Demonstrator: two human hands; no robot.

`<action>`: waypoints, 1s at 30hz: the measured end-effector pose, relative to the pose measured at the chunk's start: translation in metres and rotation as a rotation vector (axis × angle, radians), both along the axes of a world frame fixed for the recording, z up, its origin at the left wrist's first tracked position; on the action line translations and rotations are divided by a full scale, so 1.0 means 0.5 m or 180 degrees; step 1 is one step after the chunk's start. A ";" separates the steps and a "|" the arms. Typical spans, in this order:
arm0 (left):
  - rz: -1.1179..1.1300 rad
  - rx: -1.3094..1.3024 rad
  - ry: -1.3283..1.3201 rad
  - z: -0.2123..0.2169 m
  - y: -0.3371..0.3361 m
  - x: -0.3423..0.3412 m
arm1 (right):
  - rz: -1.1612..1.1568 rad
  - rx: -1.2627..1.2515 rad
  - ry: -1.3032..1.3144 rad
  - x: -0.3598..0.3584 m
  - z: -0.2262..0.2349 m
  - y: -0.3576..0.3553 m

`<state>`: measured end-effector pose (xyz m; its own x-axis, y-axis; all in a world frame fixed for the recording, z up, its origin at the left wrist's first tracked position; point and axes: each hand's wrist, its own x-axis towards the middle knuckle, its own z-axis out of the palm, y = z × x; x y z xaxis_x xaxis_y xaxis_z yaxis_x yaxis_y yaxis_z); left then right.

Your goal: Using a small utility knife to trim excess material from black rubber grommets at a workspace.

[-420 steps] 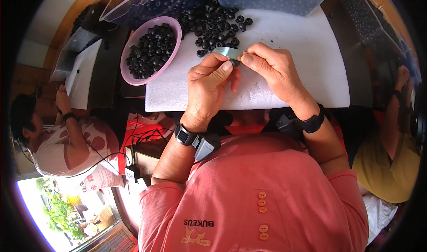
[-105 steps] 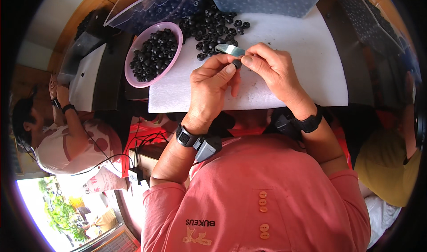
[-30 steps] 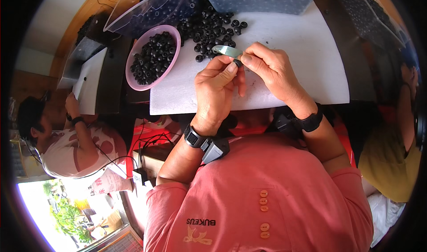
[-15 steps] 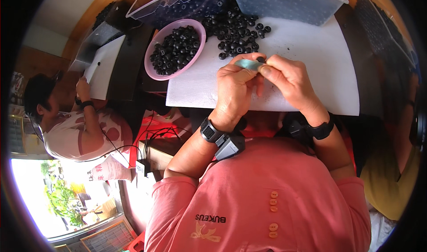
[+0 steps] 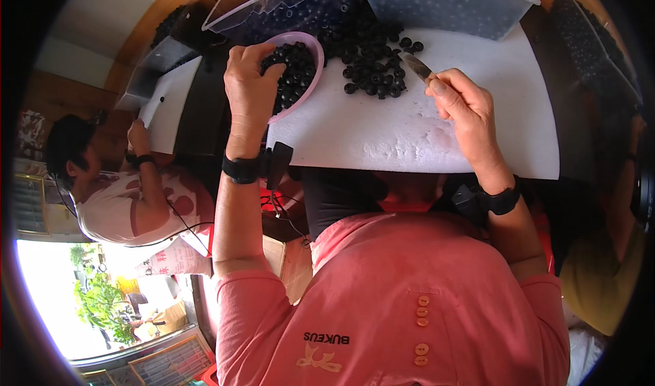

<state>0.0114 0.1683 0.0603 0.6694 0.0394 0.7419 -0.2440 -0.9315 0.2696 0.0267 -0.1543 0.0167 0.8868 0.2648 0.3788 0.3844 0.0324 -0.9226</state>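
— Where are your hands, seen from the head camera?

— Your left hand (image 5: 249, 86) lies over the near rim of the pink bowl (image 5: 308, 72), fingers curled down into the small black beads (image 5: 295, 69) that fill it. Whether that grip has closed on any bead you cannot tell; the fingertips are hidden among them.

— And the right?

— Your right hand (image 5: 464, 113) is clenched around the handle of a small knife (image 5: 415, 65), whose grey blade points up and left toward the loose heap of black beads (image 5: 372, 52) on the white board (image 5: 423, 134).

— Where does the bowl stand?

— At the left far corner of the board, which covers the bench, just beside the loose heap. Beyond it stand two clear plastic tubs (image 5: 443, 4), also holding dark beads.

— Anyone else?

— A person in a patterned white shirt (image 5: 129, 202) sits to your left, lower down, well apart from your hands.
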 end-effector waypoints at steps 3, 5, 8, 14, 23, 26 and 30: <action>-0.0352 0.0056 0.0068 -0.006 -0.059 -0.010 | -0.0037 0.0069 0.0014 -0.001 0.002 0.000; -0.0662 0.0032 0.0301 -0.031 -0.122 -0.023 | -0.0009 0.0092 0.0089 -0.001 0.002 -0.001; -0.0392 0.0324 0.0629 -0.065 -0.177 -0.028 | -0.0073 -0.0027 -0.0018 -0.002 0.006 0.000; -0.0593 0.0310 0.0989 -0.083 -0.158 -0.027 | -0.0080 0.0027 -0.0008 0.000 -0.002 -0.001; -0.0520 -0.0531 0.0985 -0.069 -0.172 -0.075 | -0.0055 -0.0044 -0.0143 0.000 0.001 0.004; -0.0368 -0.0029 0.0875 -0.079 -0.181 -0.066 | -0.0050 -0.0052 -0.0088 -0.001 0.000 0.004; -0.0189 0.0522 0.0820 -0.085 -0.189 -0.055 | -0.0024 -0.0034 -0.0131 0.001 -0.004 0.005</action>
<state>-0.0160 0.0737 0.0176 0.8338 -0.1116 0.5406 -0.2425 -0.9539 0.1770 0.0271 -0.1520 0.0147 0.8724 0.2625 0.4122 0.4223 0.0197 -0.9062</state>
